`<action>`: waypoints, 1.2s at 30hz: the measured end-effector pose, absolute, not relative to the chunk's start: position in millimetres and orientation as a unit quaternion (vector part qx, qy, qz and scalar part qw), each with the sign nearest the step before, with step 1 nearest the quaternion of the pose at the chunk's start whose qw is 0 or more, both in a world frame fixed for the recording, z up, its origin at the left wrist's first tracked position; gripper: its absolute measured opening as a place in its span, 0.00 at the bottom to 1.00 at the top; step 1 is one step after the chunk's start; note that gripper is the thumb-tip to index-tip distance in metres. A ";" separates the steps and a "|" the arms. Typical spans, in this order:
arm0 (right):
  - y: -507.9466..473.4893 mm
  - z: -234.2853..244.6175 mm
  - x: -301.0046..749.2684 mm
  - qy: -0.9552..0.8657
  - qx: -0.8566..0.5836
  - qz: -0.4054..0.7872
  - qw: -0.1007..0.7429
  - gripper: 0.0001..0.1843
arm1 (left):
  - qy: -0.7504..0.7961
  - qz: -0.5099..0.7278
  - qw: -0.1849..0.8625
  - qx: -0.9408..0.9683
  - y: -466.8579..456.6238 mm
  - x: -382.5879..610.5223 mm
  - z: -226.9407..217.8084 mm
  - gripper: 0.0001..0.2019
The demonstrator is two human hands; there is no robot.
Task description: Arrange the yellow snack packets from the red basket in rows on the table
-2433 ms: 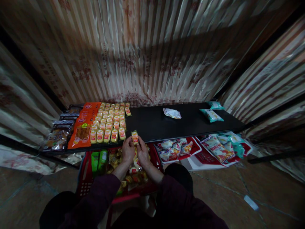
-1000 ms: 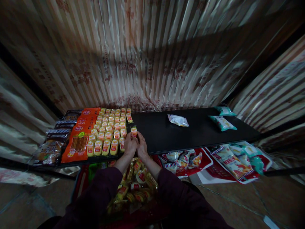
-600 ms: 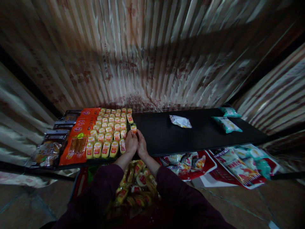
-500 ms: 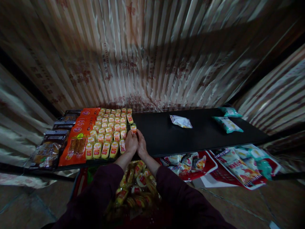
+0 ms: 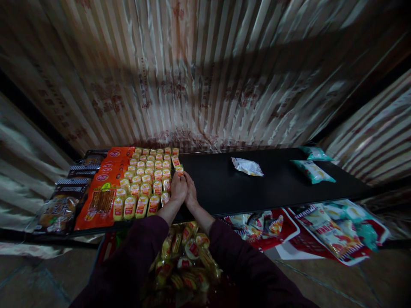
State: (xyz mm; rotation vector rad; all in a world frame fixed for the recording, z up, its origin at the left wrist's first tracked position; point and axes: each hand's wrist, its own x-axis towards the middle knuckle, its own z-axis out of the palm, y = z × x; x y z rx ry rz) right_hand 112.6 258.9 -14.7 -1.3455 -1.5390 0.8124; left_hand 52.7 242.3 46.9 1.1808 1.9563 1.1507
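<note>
Both of my hands meet over the black shelf (image 5: 218, 188), at the right edge of the rows of small wrapped yellow cakes (image 5: 141, 207). Between the fingertips of my left hand (image 5: 178, 188) and my right hand (image 5: 190, 190) is one wrapped cake (image 5: 179, 171) with a red and white label. It touches or nearly touches another wrapped cake (image 5: 175, 161) just behind it. My fingers are closed, and the lower part of the held cake is hidden by them. More wrapped cakes (image 5: 189, 248) lie loosely piled below the shelf, between my forearms.
Left of the rows lie orange snack packets (image 5: 96, 205) and dark bread packets (image 5: 59, 209). A white packet (image 5: 247, 166) and teal packets (image 5: 313, 171) rest on the shelf to the right. Red baskets (image 5: 293, 229) with snack bags stand below. A striped curtain (image 5: 205, 85) hangs behind.
My hands and the cake between them have moved slightly away from me, closer to the cake behind. The view has shifted a little; the packets on the shelf stay in place.
</note>
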 end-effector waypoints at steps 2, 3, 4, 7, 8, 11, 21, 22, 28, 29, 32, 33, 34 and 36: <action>263.4 -16.3 112.2 -0.627 -0.535 0.332 0.460 0.24 | 0.729 0.438 0.292 0.437 247.2 51.9 46.7 0.15; 265.6 -16.9 111.8 -0.630 -0.530 0.334 0.460 0.23 | 0.728 0.442 0.293 0.435 249.5 51.7 46.9 0.15; 267.8 -17.3 111.2 -0.632 -0.526 0.335 0.460 0.23 | 0.726 0.446 0.293 0.433 251.7 51.7 47.3 0.15; 274.0 -18.0 108.3 -0.631 -0.527 0.336 0.459 0.24 | 0.729 0.450 0.292 0.424 257.6 52.0 49.3 0.15; 276.1 -18.4 107.1 -0.630 -0.529 0.336 0.459 0.24 | 0.733 0.448 0.292 0.420 259.3 52.1 50.0 0.15; 282.0 -21.6 104.0 -0.632 -0.528 0.337 0.457 0.24 | 0.741 0.439 0.291 0.416 263.5 51.8 50.6 0.14; 295.8 -35.8 100.8 -0.644 -0.514 0.338 0.455 0.24 | 0.736 0.439 0.282 0.432 274.9 50.1 40.6 0.17; 296.7 -36.0 101.0 -0.643 -0.515 0.339 0.454 0.23 | 0.739 0.435 0.280 0.431 275.7 50.0 40.4 0.18; 301.6 -37.6 104.2 -0.648 -0.502 0.360 0.445 0.23 | 0.745 0.408 0.290 0.440 277.4 49.6 40.8 0.18; 302.0 -38.0 104.5 -0.649 -0.501 0.362 0.443 0.24 | 0.747 0.408 0.290 0.438 277.4 49.6 40.6 0.18; 301.7 -38.4 104.7 -0.652 -0.504 0.356 0.440 0.24 | 0.753 0.405 0.285 0.434 277.9 49.9 39.3 0.18; 301.3 -38.3 104.6 -0.653 -0.505 0.353 0.440 0.24 | 0.755 0.403 0.283 0.432 278.2 50.0 38.8 0.18; 300.9 -38.1 104.5 -0.654 -0.507 0.350 0.439 0.25 | 0.758 0.402 0.281 0.431 278.5 50.2 38.2 0.19; 300.6 -37.7 104.5 -0.656 -0.507 0.348 0.439 0.25 | 0.758 0.404 0.277 0.431 279.3 50.4 37.1 0.19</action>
